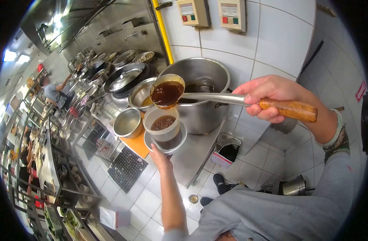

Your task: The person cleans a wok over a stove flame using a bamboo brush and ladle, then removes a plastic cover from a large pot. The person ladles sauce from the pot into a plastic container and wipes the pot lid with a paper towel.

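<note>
My right hand is closed round the handle of a long ladle, where the metal shaft meets the wooden grip. Dark brown liquid fills the ladle's bowl, tilted slightly above a translucent plastic container. That container holds brown liquid with bubbles on top and stands inside a pale bowl. My left hand grips the pale bowl's near edge, its thumb along the rim; the fingers underneath are hidden. Right behind the ladle is a large steel stockpot with dark liquid inside.
Steel bowls and a lidded wok line the counter to the left. An orange board lies at its edge. Below are a black floor mat and an open bin. A person stands farther down the kitchen.
</note>
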`<state>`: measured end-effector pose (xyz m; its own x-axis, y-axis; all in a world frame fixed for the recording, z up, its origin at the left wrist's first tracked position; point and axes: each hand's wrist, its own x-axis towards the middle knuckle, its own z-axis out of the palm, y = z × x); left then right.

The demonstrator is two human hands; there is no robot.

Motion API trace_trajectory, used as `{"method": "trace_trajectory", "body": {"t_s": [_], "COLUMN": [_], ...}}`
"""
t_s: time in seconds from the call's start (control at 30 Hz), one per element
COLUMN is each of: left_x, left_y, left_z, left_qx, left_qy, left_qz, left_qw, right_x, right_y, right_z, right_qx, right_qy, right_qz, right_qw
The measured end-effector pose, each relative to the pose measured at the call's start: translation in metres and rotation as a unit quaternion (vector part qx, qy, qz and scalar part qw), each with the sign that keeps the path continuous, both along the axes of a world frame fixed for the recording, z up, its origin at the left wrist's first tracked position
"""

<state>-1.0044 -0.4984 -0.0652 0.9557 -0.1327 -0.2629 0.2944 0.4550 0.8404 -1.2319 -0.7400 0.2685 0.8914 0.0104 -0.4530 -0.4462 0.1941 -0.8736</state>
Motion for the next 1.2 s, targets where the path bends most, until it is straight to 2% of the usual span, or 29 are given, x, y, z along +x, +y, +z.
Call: {"method": "trace_trajectory", "body": {"t_s": [0.1,0.3,0.37,0.43,0.5,0.57,0.6,0.73,0.77,0.8,0.83,0.9,0.97,1.03,1.1,1.13,1.2], "left_x": [-0.008,-0.019,-0.024,-0.029,-0.03,-0.03,-0.028,-0.023,-0.021,-0.018,-0.015,-0.011,-0.008,-0.005,-0.001,0.003,0.003], "left_y": [0.007,0.029,0.036,0.039,0.044,0.047,0.048,0.044,0.042,0.04,0.036,0.028,0.019,0.011,0.005,0.001,-0.004], "left_z": [0.012,0.018,0.022,0.028,0.03,0.029,0.028,0.037,0.037,0.038,0.039,0.048,0.054,0.058,0.059,0.06,0.065], "left_qx": [0.008,0.011,0.018,0.02,0.012,0.003,0.005,-0.001,-0.001,-0.008,-0.015,-0.005,0.005,-0.018,-0.014,-0.014,-0.028], "left_qy": [-0.009,-0.011,-0.001,0.008,0.0,-0.006,-0.007,-0.016,-0.015,-0.026,-0.038,-0.031,-0.019,-0.026,-0.024,-0.026,-0.027], "left_qz": [0.014,0.046,0.06,0.086,0.092,0.098,0.104,0.112,0.11,0.105,0.099,0.098,0.102,0.096,0.104,0.109,0.106], "left_qw": [1.0,0.999,0.998,0.996,0.996,0.995,0.995,0.994,0.994,0.994,0.994,0.995,0.995,0.995,0.994,0.994,0.994], "right_x": [-0.005,-0.011,-0.016,-0.022,-0.029,-0.037,-0.041,-0.047,-0.047,-0.045,-0.04,-0.029,-0.021,-0.013,-0.001,0.009,0.027], "right_y": [0.017,0.034,0.039,0.043,0.046,0.039,0.044,0.043,0.043,0.04,0.034,0.017,0.003,-0.012,-0.031,-0.042,-0.065], "right_z": [-0.005,-0.03,-0.04,-0.05,-0.059,-0.083,-0.079,-0.083,-0.074,-0.068,-0.067,-0.07,-0.068,-0.062,-0.056,-0.053,-0.046], "right_qx": [-0.014,-0.174,-0.179,-0.266,-0.292,-0.464,-0.508,-0.505,-0.383,-0.25,-0.25,-0.056,-0.018,0.119,0.127,-0.004,-0.255], "right_qy": [0.002,-0.025,-0.028,-0.039,-0.026,-0.218,-0.205,-0.247,-0.164,-0.077,-0.077,-0.093,-0.096,-0.094,-0.088,-0.094,-0.072], "right_qz": [0.032,0.136,0.148,0.148,0.149,0.185,0.176,0.142,0.115,0.084,0.082,0.077,0.062,0.007,-0.012,0.012,0.032], "right_qw": [0.999,0.975,0.972,0.952,0.944,0.838,0.818,0.815,0.902,0.962,0.962,0.991,0.993,0.988,0.988,0.995,0.964]}}
